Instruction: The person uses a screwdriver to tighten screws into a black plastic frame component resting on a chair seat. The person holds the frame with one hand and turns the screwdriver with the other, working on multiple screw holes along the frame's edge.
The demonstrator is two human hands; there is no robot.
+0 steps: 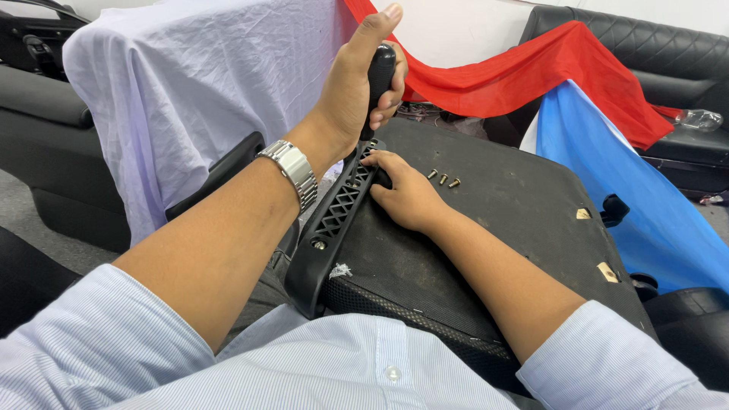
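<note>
We've got the left hand [357, 80] fisted round the screwdriver [378, 76], thumb up, standing upright on the bracket [334, 216] at the seat's [486, 220] left edge. Right hand [406, 196] presses its fingers flat beside the tip. Best keep it vertical; spare screws [443, 179] lie just right.

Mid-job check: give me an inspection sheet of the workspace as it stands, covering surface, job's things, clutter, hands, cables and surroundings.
Surface: upturned black chair seat, underside up, across the person's lap.
Job's things: black-handled screwdriver, upright over the black lattice bracket at the seat's edge; one screw head seated in the bracket.
Clutter: three loose screws lying on the seat.
Hands: left hand gripping the screwdriver handle, thumb up; right hand resting on the bracket.
Cables: nothing seen.
Surroundings: white cloth, red cloth, blue cloth, black sofa, clear plastic bottle.
</note>
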